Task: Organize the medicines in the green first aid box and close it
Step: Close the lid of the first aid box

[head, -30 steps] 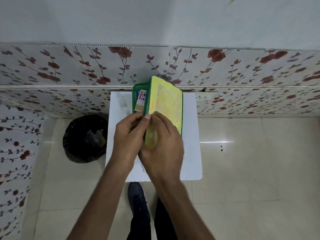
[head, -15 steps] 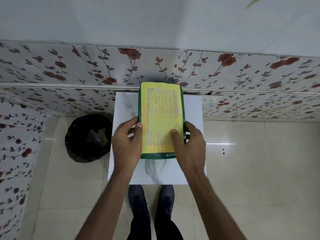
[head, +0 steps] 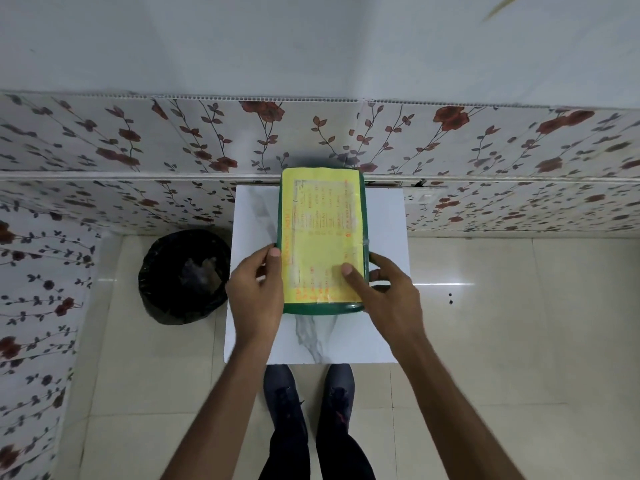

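Both hands flank the near end of the green first aid box [head: 322,308], forearms reaching up from the bottom edge and converging toward it. Left hand [head: 254,292] sits at the box's 8 o'clock side, fingers curled loosely, thumb tip pressed against the left rim of the lid; whether the other fingers touch the box wall cannot be told, since they are hidden behind the palm. Right hand [head: 388,292] sits at the 4 o'clock side, its thumb laid flat on the yellow printed sheet [head: 320,237] that covers the lid, the remaining fingers wrapped around the right edge of the box. Neither hand is fully closed; both rest on the box in a partly open hold.

That box lies shut and flat on the white marbled tabletop [head: 384,271], its long axis running from 6 to 12 o'clock, its far end reaching the back edge of the tabletop near the floral wall panel [head: 138,143]. Red print on the sheet is too blurred to read.

At 9 o'clock from the tabletop, on the tiled floor [head: 519,341], stands a bin lined with a black bag [head: 183,275], just beside the tabletop's left edge. Below the tabletop at 6 o'clock, two dark shoes [head: 284,396] show on the floor.
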